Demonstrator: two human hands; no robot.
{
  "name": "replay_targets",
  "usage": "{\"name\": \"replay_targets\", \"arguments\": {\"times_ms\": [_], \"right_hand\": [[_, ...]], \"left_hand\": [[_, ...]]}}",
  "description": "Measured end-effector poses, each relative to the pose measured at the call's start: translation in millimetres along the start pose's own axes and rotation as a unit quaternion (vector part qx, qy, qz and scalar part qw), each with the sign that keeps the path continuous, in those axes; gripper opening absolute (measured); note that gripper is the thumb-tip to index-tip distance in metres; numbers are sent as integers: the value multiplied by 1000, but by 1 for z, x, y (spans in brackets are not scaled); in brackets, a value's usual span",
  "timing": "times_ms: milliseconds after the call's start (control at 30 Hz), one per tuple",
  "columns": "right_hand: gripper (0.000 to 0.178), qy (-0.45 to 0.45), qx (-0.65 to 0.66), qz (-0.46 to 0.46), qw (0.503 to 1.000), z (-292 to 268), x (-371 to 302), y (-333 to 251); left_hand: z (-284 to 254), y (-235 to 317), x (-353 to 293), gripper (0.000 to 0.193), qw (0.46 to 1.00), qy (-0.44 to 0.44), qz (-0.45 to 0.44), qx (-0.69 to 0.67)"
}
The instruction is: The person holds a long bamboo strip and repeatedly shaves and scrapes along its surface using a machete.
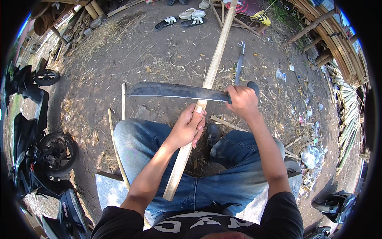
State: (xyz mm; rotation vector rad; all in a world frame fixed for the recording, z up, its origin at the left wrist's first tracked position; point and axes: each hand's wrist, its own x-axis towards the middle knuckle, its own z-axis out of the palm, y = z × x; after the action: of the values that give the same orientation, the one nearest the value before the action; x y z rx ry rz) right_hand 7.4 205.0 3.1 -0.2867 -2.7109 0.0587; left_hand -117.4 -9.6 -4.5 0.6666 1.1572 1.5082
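My left hand (190, 126) is wrapped round a long pale strip of split bamboo or wood (217, 57), its thumb lying along the top face. The strip slants from my lap up to the far edge of the view. In my right hand (242, 101) is the dark handle of a machete (171, 91). Its long dark blade points left and lies across the strip just beyond my left thumb. Whether the edge bites into the strip I cannot tell. A second, narrower blade (239, 65) with a dark body lies on the ground beyond my right hand.
Sandals (193, 20) and pale shoes lie on the dirt ahead. Stacked bamboo strips (338, 44) and poles (348, 115) line the right side. Black motorcycles (55, 155) stand at left. Thin strips (117, 149) lean by my left knee. Plastic litter (311, 156) lies at right.
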Motion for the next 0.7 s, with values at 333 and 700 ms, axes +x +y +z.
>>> {"name": "replay_targets", "arguments": {"times_ms": [333,700], "right_hand": [[31,-67,-45,221,972,7,-21,45],[31,-32,53,97,993,32,-13,40]], "left_hand": [[7,-4,-11,42,997,-41,-60,-28],[0,1,-5,40,990,-29,-70,-123]]}}
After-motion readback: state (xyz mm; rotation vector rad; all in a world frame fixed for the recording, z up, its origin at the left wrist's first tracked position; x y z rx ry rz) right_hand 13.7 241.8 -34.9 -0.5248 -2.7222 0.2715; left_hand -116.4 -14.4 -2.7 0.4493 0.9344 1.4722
